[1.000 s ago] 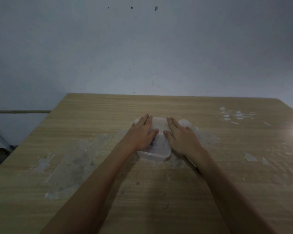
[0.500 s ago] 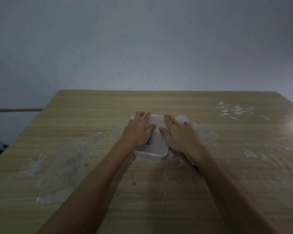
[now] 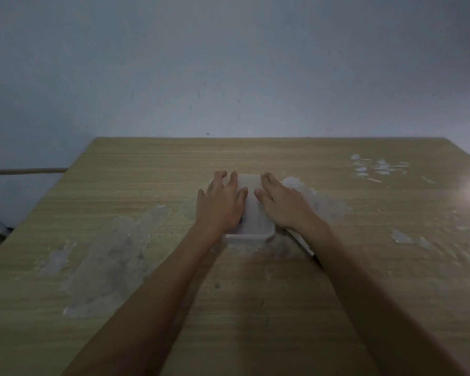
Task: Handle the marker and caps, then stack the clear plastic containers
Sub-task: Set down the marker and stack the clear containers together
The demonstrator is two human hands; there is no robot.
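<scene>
Both flat hands [image 3: 251,206] press a clear, rounded-corner plastic container [image 3: 251,229]

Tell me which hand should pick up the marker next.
Right, probably. The marker lies on the table just beside and under the right wrist, while the left hand is across the container from it. Both hands rest flat on the container; the right hand has the shorter move.

hidden: most of clear container [image 3: 251,229] under both palms | dark item beneath left hand [image 3: 221,206]: unidentifiable | forearms: cut off at bottom edge
</scene>
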